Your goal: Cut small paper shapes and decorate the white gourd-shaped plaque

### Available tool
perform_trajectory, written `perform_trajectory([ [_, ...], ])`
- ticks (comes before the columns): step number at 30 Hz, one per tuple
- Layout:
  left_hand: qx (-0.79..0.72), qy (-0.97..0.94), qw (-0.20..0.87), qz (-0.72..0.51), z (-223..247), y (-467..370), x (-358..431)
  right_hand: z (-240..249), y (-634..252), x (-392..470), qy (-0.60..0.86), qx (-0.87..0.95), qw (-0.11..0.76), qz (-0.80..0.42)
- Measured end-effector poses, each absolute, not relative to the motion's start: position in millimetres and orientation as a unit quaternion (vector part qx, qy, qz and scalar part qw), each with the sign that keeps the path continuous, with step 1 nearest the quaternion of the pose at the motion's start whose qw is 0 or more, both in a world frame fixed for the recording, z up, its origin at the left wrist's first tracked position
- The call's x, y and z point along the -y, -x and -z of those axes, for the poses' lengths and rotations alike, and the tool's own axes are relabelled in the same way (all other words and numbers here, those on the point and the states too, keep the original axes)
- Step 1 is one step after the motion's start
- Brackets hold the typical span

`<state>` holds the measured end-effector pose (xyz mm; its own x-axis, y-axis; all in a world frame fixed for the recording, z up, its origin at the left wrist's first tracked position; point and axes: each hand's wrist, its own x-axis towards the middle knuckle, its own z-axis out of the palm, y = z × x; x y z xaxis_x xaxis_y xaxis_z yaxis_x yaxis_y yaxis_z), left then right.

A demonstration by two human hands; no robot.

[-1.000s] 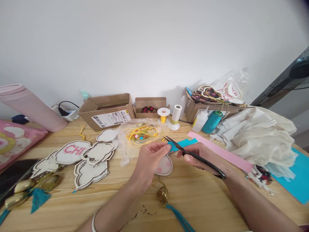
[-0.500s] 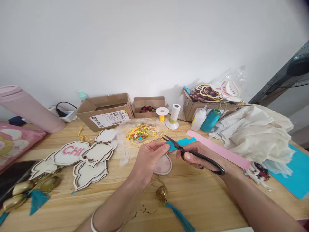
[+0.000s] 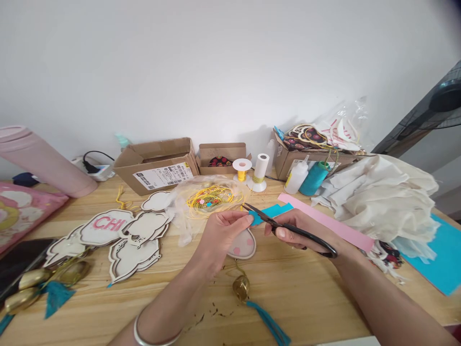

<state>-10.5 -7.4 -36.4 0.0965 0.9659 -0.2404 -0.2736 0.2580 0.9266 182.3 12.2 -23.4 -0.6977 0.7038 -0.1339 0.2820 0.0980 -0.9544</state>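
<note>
Between the fingertips of my left hand (image 3: 221, 238) is pinched the end of a small blue strip (image 3: 275, 211), which looks like paper or felt. My right hand (image 3: 293, 228) is wrapped round black-handled scissors (image 3: 306, 236). Their blades lie across the blue strip, close to my left fingertips. Below my left hand, a cloud-shaped piece with pink spots (image 3: 247, 245) rests on the table, partly covered by the hand. From it a cord runs to a brass bell (image 3: 241, 287) with a teal tassel (image 3: 268, 322).
Several cloud-shaped wooden pieces (image 3: 133, 259) lie at left, by brass bells (image 3: 34, 278). Yellow cords (image 3: 212, 198) sit on a plastic bag. Cardboard boxes (image 3: 158, 166), spools (image 3: 261, 168) and a glue bottle (image 3: 297, 177) line the wall. Crumpled white cloth (image 3: 382, 192) and a pink strip (image 3: 327, 221) lie right.
Hardly anything differs. My right hand and the scissors have shifted very slightly; the left hand still pinches the blue strip.
</note>
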Motion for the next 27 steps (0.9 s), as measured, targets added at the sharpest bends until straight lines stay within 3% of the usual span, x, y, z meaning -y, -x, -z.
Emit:
perform_trajectory([
  [27, -0.502, -0.410, 0.634, -0.421, 36.7, 15.1, 4.5, 14.9, -191.7, -17.1, 0.324, 0.768, 0.106, -0.542],
])
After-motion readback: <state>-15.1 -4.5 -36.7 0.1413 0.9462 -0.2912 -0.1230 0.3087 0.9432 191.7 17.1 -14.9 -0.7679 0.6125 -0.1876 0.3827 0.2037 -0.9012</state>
